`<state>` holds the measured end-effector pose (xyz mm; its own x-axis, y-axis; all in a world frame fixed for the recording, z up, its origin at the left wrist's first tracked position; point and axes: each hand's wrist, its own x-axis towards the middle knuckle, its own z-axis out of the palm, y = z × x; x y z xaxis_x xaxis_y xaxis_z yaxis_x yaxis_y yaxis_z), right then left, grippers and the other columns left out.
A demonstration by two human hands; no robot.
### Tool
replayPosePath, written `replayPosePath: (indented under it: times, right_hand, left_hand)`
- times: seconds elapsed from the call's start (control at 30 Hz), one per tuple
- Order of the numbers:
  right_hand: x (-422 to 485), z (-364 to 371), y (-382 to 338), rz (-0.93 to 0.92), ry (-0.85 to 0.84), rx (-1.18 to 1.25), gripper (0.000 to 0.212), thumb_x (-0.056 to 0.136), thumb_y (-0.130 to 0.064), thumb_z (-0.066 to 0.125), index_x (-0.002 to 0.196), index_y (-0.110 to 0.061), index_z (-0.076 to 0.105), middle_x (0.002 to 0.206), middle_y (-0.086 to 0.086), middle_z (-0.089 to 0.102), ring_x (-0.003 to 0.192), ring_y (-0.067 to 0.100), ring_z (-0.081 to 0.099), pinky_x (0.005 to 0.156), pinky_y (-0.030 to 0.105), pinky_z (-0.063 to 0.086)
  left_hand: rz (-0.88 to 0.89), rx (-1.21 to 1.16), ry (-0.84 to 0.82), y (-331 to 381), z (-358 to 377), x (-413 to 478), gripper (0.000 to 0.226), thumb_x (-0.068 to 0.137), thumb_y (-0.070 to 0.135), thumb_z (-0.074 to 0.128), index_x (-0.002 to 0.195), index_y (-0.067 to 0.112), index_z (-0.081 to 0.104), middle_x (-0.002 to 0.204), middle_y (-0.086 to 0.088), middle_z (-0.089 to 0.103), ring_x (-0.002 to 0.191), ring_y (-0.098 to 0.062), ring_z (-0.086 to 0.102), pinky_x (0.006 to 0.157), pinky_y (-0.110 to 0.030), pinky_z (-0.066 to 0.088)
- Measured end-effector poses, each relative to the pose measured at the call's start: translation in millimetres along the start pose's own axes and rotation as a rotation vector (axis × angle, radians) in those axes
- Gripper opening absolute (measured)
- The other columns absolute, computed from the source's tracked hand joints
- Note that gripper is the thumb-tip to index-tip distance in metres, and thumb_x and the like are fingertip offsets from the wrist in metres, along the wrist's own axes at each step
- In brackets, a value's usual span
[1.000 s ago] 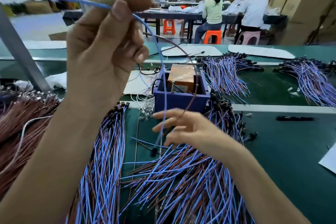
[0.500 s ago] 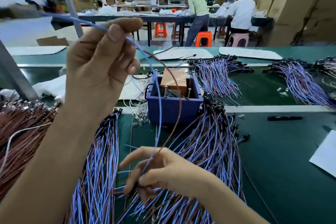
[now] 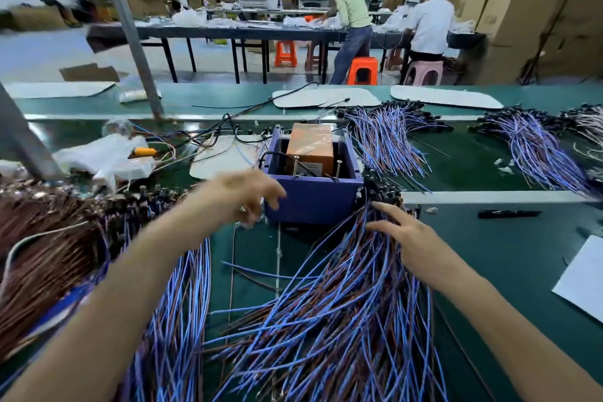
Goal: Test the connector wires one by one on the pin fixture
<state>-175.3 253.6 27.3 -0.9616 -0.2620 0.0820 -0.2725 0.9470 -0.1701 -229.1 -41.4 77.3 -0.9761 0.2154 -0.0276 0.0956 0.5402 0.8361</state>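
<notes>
The pin fixture is a blue box [image 3: 313, 202] holding an orange block [image 3: 310, 147] and upright metal pins [image 3: 295, 164], at the middle of the green bench. My left hand [image 3: 241, 196], blurred, hangs at the box's front left corner with loosely bent fingers; I see no wire in it. My right hand [image 3: 411, 238] lies with spread fingers on the big pile of blue and brown connector wires [image 3: 342, 303], its index finger reaching toward their black connector ends [image 3: 381, 196] beside the box.
Another blue wire bundle [image 3: 182, 303] and a brown wire heap [image 3: 49, 254] lie on the left. More wire bundles [image 3: 385, 140] [image 3: 535, 147] lie behind. A white sheet [image 3: 584, 277], a black stick [image 3: 509, 214] and a metal post [image 3: 130, 33] are nearby. People work at far tables.
My left hand has dropped from face height, where it pinched a blue wire, down to the box without it. My right hand left that wire's lower end and moved right onto the pile.
</notes>
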Motion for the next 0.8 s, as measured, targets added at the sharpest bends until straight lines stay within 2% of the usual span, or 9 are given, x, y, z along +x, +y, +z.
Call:
replayPosePath:
  times: [0.07,0.13,0.2,0.27,0.33,0.43,0.53,0.7,0.8]
  right_hand:
    - [-1,3,-3,0.038,0.091,-0.023,0.07,0.081,0.018,0.042,0.137,-0.023,0.052,0.156,-0.002,0.026,0.132,0.027,0.042,0.1,0.034,0.043]
    - [-3,6,-9,0.042,0.221,0.034,0.056,0.085,0.013,0.046,0.131,-0.017,0.058,0.146,0.005,0.042,0.128,0.027,0.046,0.106,0.039,0.04]
    - [-8,8,-17,-0.004,0.245,0.117,0.047,0.087,0.008,0.048,0.127,-0.013,0.061,0.134,0.004,0.052,0.119,0.02,0.052,0.106,0.026,0.039]
    - [-16,10,-27,-0.031,0.189,0.252,0.042,0.09,0.007,0.048,0.123,-0.013,0.064,0.121,0.0,0.059,0.095,0.004,0.059,0.088,0.009,0.041]
    - [-23,13,-39,0.02,0.216,0.457,0.035,0.092,0.004,0.051,0.117,-0.014,0.067,0.103,-0.005,0.065,0.075,-0.002,0.06,0.071,0.008,0.045]
    - [-22,16,-60,0.272,0.127,1.079,0.023,0.097,-0.014,0.053,0.117,-0.016,0.064,0.097,0.001,0.072,0.076,0.014,0.07,0.065,0.022,0.056]
    - [-14,12,-78,0.38,-0.082,1.561,0.022,0.097,-0.025,0.052,0.106,-0.012,0.067,0.099,0.012,0.073,0.08,0.025,0.072,0.067,0.026,0.058]
    - [-13,7,-79,0.313,0.055,1.714,0.018,0.091,-0.008,0.057,0.096,-0.003,0.073,0.087,0.017,0.073,0.072,0.018,0.069,0.062,0.022,0.057]
    - [-17,11,-76,0.292,0.035,1.693,0.014,0.087,-0.003,0.06,0.089,-0.002,0.073,0.083,0.016,0.073,0.069,0.017,0.07,0.059,0.02,0.055]
  left_hand:
    - [0.111,0.395,-0.189,-21,23,-8,0.016,0.091,0.031,0.063,0.105,0.031,0.07,0.103,0.005,0.068,0.087,-0.016,0.065,0.072,-0.023,0.052]
    - [0.087,0.729,-0.211,-49,51,-6,0.038,0.092,0.035,0.059,0.128,0.024,0.056,0.132,-0.004,0.052,0.118,-0.025,0.053,0.096,-0.03,0.044]
    - [0.132,0.838,-0.119,-64,68,1,0.034,0.094,0.024,0.055,0.127,0.017,0.053,0.135,-0.01,0.045,0.117,-0.032,0.051,0.094,-0.035,0.044]
    - [0.143,0.852,-0.099,-63,69,6,0.025,0.093,0.014,0.052,0.118,0.011,0.056,0.124,-0.013,0.051,0.108,-0.034,0.055,0.087,-0.035,0.044]
    - [0.181,0.802,-0.084,-56,68,4,0.019,0.092,0.014,0.053,0.109,0.01,0.06,0.112,-0.012,0.058,0.101,-0.033,0.057,0.085,-0.036,0.045]
    - [0.386,0.467,0.133,-25,70,-16,0.007,0.086,0.012,0.06,0.09,0.01,0.066,0.084,-0.005,0.066,0.077,-0.019,0.059,0.074,-0.031,0.047]
    - [0.6,0.295,0.211,8,79,-43,0.006,0.083,0.016,0.064,0.088,0.013,0.066,0.078,0.004,0.066,0.069,-0.007,0.056,0.067,-0.018,0.044]
    - [0.684,0.406,0.281,12,84,-62,0.012,0.082,0.024,0.071,0.091,0.016,0.068,0.084,0.006,0.067,0.075,-0.016,0.059,0.061,-0.036,0.052]
    - [0.677,0.354,0.305,4,87,-69,0.013,0.082,0.027,0.072,0.09,0.018,0.07,0.094,0.007,0.064,0.077,-0.013,0.059,0.061,-0.036,0.053]
